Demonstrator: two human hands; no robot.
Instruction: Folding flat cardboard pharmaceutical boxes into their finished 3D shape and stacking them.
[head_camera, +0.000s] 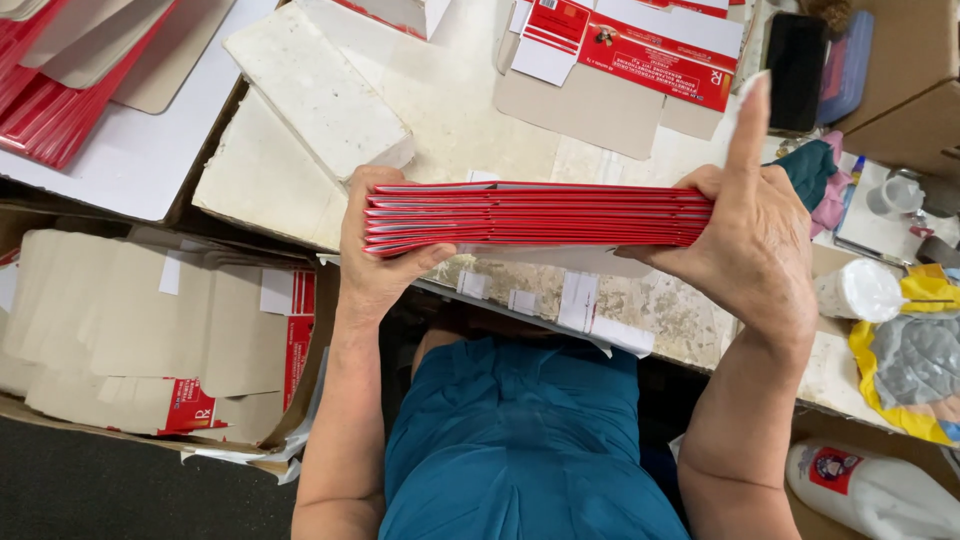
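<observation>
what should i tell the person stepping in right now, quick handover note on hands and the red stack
Left hand: grip closed on the left end of the stack of flat red cartons.
Right hand: pressed on the right end, index finger raised.
The stack is held on edge, edges level, just above the worn white worktable.
More flat cartons lie in the box on the left and unfolded at the table's far side.
Done: stack gathered.
Left: setting it down.
</observation>
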